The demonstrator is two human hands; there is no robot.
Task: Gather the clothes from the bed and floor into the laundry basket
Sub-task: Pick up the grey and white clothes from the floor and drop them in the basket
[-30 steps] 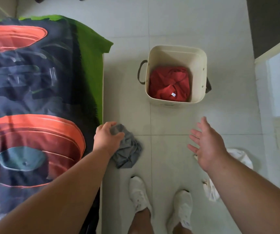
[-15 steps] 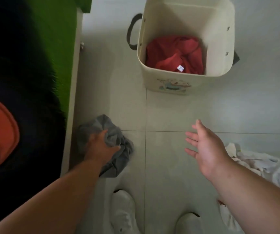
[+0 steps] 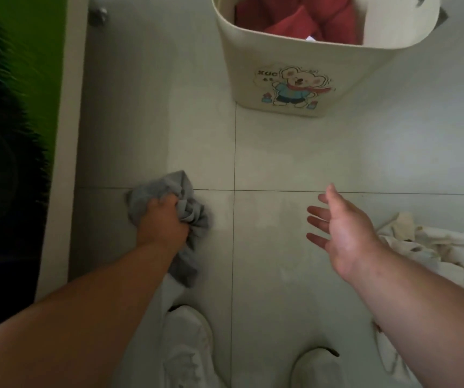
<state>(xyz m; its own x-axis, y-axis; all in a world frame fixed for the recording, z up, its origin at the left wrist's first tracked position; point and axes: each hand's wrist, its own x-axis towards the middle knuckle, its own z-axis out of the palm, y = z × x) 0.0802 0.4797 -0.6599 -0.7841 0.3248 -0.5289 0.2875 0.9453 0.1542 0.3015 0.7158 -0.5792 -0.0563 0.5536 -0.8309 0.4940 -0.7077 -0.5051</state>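
Now, left hand clenched on grey garment short of the laundry basket, red clothes inside, right hand spread empty, white clothes right, bed left, bare floor between.

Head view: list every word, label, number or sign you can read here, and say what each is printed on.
"XUC": printed beside the cartoon bear on the front of the cream laundry basket.
Small marks under "XUC": too small to read.
White tag on the red garment in the basket: nothing legible.
Grey garment, white garment, white shoes: no text visible.
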